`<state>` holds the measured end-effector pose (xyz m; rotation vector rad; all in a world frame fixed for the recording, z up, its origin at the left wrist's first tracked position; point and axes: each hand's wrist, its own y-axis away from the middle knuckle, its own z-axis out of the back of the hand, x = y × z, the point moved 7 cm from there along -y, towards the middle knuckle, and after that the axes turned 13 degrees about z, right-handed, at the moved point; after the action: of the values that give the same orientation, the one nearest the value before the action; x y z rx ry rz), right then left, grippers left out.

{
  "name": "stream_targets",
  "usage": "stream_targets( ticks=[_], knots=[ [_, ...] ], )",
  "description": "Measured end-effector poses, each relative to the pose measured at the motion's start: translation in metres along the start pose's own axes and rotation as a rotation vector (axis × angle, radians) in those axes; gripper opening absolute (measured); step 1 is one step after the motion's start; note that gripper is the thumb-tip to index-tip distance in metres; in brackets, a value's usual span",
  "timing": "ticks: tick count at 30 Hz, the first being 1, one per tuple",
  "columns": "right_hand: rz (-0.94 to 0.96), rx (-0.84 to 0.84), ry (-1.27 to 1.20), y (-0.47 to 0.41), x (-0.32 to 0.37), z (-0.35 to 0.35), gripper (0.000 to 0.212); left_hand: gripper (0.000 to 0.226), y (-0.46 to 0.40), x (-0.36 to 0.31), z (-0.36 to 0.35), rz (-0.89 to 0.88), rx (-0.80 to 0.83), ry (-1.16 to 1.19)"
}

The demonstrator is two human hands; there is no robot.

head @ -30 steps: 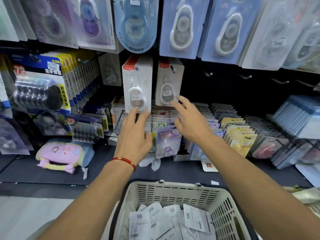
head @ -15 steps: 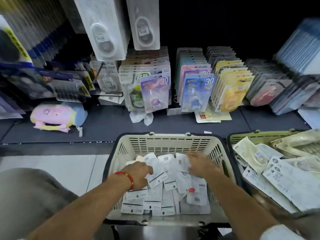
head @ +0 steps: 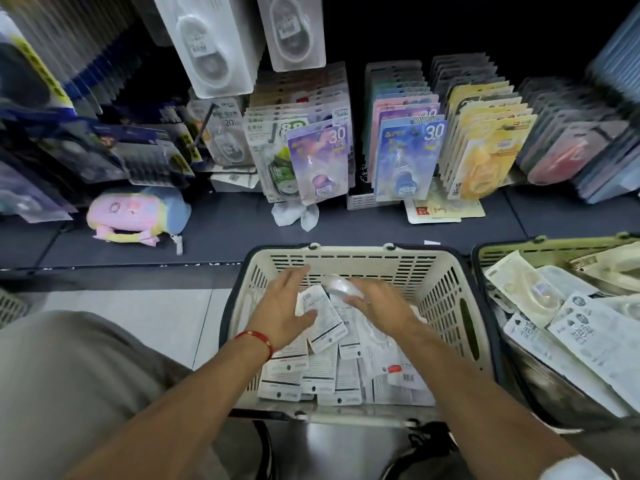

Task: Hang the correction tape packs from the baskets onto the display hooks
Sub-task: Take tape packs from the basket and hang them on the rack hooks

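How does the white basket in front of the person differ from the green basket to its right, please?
The white basket is cream-coloured and shows in full; the green basket has an olive rim and is cut off by the frame's edge. Both hands, left hand and right hand, reach into the white basket; none is in the green basket. The white basket's packs look smaller than the green basket's. Both hold white packaged goods.

A dark shelf (head: pixel 225 233) runs across the view. On it at the left lies a pastel pencil case (head: pixel 136 216), pink with a blue end. Near the middle a crumpled white scrap (head: pixel 294 214) lies in front of upright rows of carded packs (head: pixel 318 164). Further right a flat card (head: pixel 446 211) lies under the yellow packs (head: pixel 485 164). A small white slip (head: pixel 432 242) lies near the shelf's front edge.
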<state>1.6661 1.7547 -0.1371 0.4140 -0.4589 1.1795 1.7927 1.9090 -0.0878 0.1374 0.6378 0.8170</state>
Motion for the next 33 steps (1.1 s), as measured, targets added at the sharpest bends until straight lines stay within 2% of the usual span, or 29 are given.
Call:
stream_targets(
  ticks=[2,3,5,6,9,10,14,16,18,20,23,25,27,30,31,33],
  knots=[
    [0.111,0.091,-0.074,-0.012,0.03,0.004,0.026,0.088,-0.004,-0.004,0.005,-0.054,0.014,-0.041],
    [0.146,0.135,-0.109,-0.017,0.043,0.004,0.018,0.082,-0.005,-0.004,0.007,-0.076,0.02,-0.083],
    [0.17,0.132,-0.15,-0.027,0.059,0.003,0.024,0.052,-0.006,0.0,0.012,-0.058,-0.024,-0.137],
    [0.162,0.076,-0.154,-0.03,0.063,0.003,0.031,0.038,-0.007,0.007,0.019,-0.005,-0.059,-0.114],
    [0.083,-0.124,-0.138,-0.024,0.053,-0.004,0.052,0.028,-0.002,0.037,0.034,0.195,-0.124,-0.052],
    [0.053,-0.085,-0.098,-0.018,0.046,-0.015,0.058,0.029,0.001,0.046,0.036,0.237,-0.126,-0.059],
    [0.049,0.397,0.203,0.007,0.02,-0.083,0.096,0.032,0.014,0.076,0.041,0.321,-0.12,0.068],
    [0.113,0.458,0.342,0.01,0.013,-0.099,0.092,0.036,0.017,0.086,0.044,0.333,-0.13,0.188],
    [0.16,0.415,0.349,0.007,0.009,-0.096,0.071,0.04,0.018,0.09,0.045,0.327,-0.113,0.276],
    [0.153,0.295,0.149,0.0,0.01,-0.078,0.05,0.043,0.017,0.089,0.044,0.307,-0.095,0.359],
    [0.099,-0.068,-0.253,-0.012,0.023,-0.027,0.021,0.047,0.011,0.086,0.039,0.312,-0.07,0.524],
    [0.037,-0.209,-0.353,-0.02,0.026,0.005,0.02,0.042,0.006,0.083,0.034,0.346,-0.058,0.64],
    [-0.002,-0.255,-0.434,-0.024,0.029,0.029,0.019,0.032,0.003,0.074,0.03,0.357,-0.053,0.744],
    [-0.03,-0.3,-0.724,-0.024,0.033,0.044,0.02,0.016,0.006,0.06,0.022,0.361,-0.01,0.841],
    [-0.046,-0.286,-0.816,-0.022,0.038,0.041,0.02,0.014,0.008,0.055,0.017,0.373,0.051,0.908],
    [-0.087,-0.27,-0.915,-0.02,0.044,0.03,0.02,0.028,0.013,0.045,0.004,0.369,0.256,1.039]
  ],
)
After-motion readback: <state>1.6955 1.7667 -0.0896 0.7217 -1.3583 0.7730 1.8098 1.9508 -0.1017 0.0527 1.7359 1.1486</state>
